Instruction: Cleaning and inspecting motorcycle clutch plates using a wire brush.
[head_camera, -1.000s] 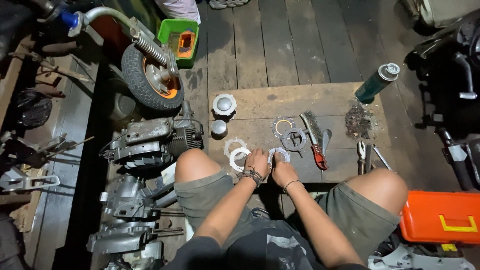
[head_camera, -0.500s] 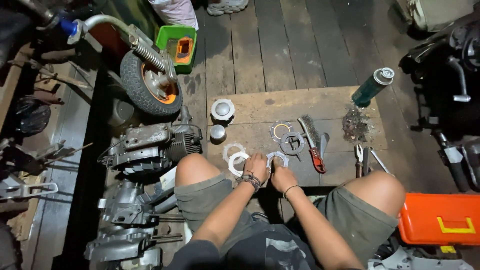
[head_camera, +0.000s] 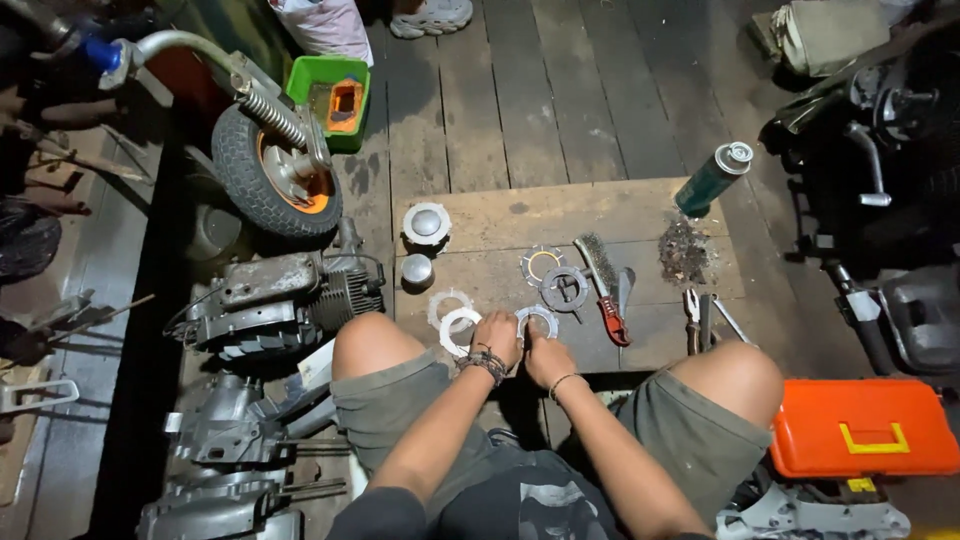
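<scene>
I sit over a wooden board (head_camera: 520, 215) on the plank floor. My left hand (head_camera: 497, 335) and my right hand (head_camera: 546, 356) meet at the board's near edge, both closed on a toothed metal ring (head_camera: 537, 318). Just left of my left hand lie a pale flat ring (head_camera: 457, 330) and another toothed ring (head_camera: 447, 303). Further out on the board sit a toothed disc with a yellow centre (head_camera: 542, 263) and a dark round hub plate (head_camera: 565, 289). What my fingers cover of the ring is hidden.
A wire brush with a red handle (head_camera: 603, 285), pliers (head_camera: 693, 318), a green spray can (head_camera: 712, 178), two metal caps (head_camera: 426, 222), a heap of metal shavings (head_camera: 684, 250). Engine casings (head_camera: 270, 295) and a small wheel (head_camera: 268, 175) left, orange toolbox (head_camera: 862, 427) right, green bin (head_camera: 335, 95) behind.
The view has shifted slightly. My hands stay together at the near edge of the board on the toothed ring; no part on the board has visibly moved.
</scene>
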